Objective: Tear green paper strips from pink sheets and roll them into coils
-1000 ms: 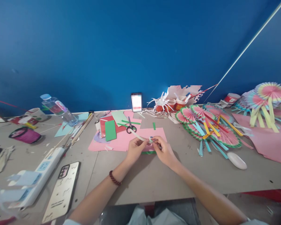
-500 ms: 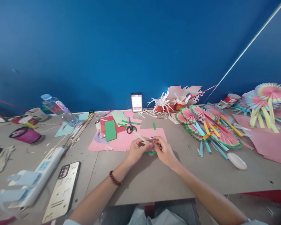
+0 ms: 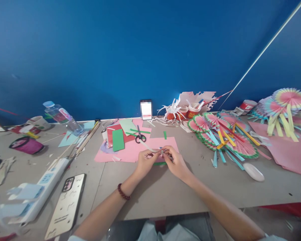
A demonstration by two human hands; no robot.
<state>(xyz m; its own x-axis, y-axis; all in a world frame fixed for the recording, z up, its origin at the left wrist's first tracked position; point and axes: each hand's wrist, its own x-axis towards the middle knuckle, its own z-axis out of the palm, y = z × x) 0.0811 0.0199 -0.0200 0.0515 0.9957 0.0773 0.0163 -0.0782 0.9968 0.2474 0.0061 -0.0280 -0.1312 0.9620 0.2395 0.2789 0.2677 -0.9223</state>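
Note:
My left hand (image 3: 147, 163) and my right hand (image 3: 176, 161) meet over the near edge of a pink paper sheet (image 3: 130, 154). Between their pinched fingertips is a narrow pale paper strip (image 3: 147, 146), one end sticking out toward the upper left. The fingers hide the strip's other end. Just beyond the hands lie black-handled scissors (image 3: 140, 138), blades pointing away. A green paper piece (image 3: 118, 140) rests on a red packet (image 3: 111, 136) left of them. Under the fingers a green strip (image 3: 160, 163) shows partly.
Pleated paper fans (image 3: 223, 134) lie at right beside a white computer mouse (image 3: 254, 171). A phone (image 3: 66, 206) and a power strip (image 3: 43, 187) are at left, a bottle (image 3: 64, 117) behind them. Against the blue wall stand a lit phone (image 3: 146, 109) and paper cups (image 3: 193, 110).
The strip's free end has swung slightly left and up, and the fingertips have shifted a little around it. The things on the table have stayed put.

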